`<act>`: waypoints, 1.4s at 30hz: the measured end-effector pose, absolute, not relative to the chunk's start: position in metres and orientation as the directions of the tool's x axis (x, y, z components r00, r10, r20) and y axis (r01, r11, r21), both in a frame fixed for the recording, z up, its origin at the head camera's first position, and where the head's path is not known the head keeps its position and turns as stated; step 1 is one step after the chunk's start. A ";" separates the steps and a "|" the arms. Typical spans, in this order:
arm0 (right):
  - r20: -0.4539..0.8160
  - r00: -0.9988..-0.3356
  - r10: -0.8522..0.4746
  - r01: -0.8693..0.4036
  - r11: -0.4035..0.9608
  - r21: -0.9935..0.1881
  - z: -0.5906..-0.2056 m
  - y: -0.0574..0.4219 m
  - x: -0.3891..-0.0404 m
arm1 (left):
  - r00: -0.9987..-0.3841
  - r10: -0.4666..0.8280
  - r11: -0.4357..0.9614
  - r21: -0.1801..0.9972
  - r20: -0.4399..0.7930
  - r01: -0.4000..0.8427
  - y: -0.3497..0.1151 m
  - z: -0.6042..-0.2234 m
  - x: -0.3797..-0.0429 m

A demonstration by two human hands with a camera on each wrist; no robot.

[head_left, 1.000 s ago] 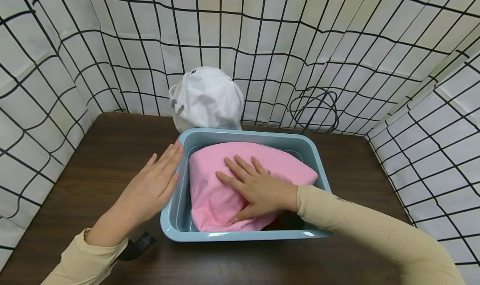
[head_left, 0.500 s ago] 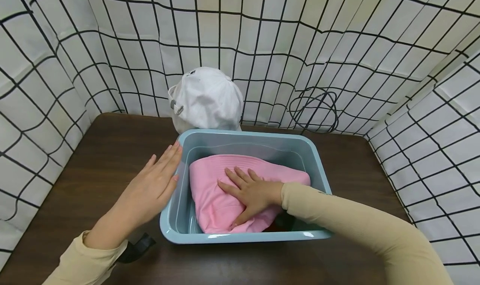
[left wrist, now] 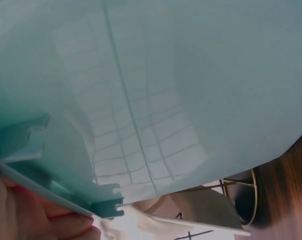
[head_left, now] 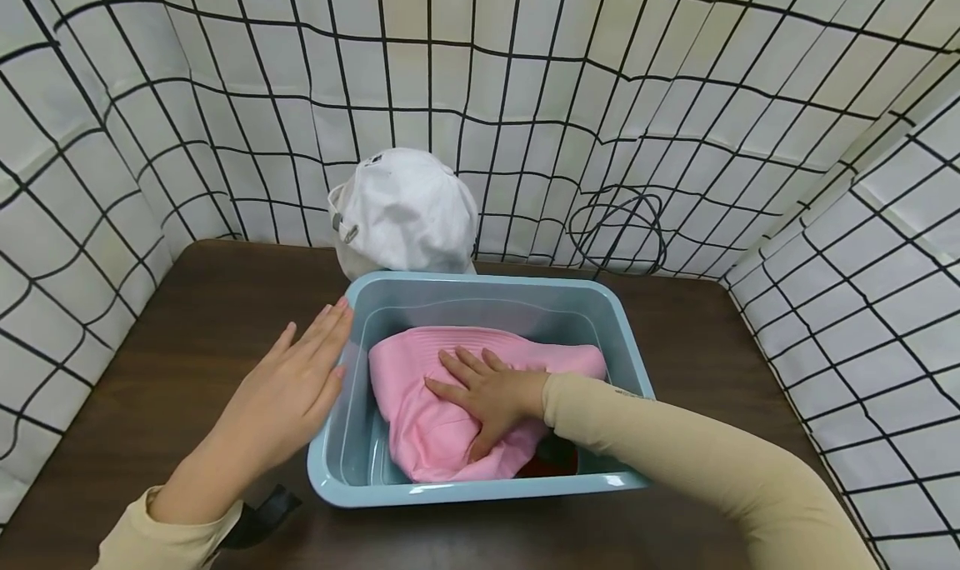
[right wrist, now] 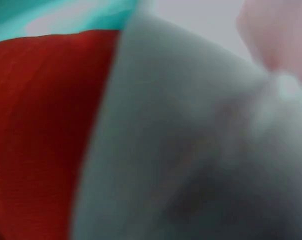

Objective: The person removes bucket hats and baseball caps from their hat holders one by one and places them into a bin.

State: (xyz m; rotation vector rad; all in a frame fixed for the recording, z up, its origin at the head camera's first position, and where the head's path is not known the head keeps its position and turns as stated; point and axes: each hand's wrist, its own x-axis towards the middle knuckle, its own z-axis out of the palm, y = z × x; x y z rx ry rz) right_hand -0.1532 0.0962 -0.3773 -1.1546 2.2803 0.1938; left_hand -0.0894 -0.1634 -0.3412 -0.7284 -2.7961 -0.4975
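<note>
The right hand (head_left: pixel 491 399) lies palm down with its fingers spread on a soft pink fabric piece with rows of stitching (head_left: pixel 435 441), which sits directly beneath it inside a light blue rectangular plastic bin (head_left: pixel 480 492). The pink fabric piece reaches past the hand on the left, back and front, close to the bin's left wall. The left hand (head_left: pixel 288 395) stands at the outside of the bin's left rim, its fingers straight and close together, with fingertips against the edge. A dark red cloth-like surface (head_left: pixel 555 463) shows in the bin just under the right wrist; what it belongs to is hidden. Behind the bin stands a white cloth cap (head_left: pixel 412 207) on the brown wooden table (head_left: pixel 225 320).
</note>
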 end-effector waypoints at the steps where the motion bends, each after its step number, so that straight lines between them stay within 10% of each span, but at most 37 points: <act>1: -0.555 -0.462 -0.692 -0.778 0.617 -0.121 -0.378 0.096 -0.154 | -0.858 0.431 0.823 0.268 0.279 0.501 -0.163 -0.341 -0.089; 24: -0.535 -0.398 -0.745 -0.767 0.590 -0.252 -0.360 0.092 -0.168 | -0.846 0.420 0.829 0.242 0.328 0.505 -0.166 -0.346 -0.081; 42: -0.035 -0.467 -0.884 -0.781 0.431 -0.451 -0.306 0.108 -0.190 | -0.870 0.413 0.855 0.213 0.268 0.472 -0.163 -0.338 -0.083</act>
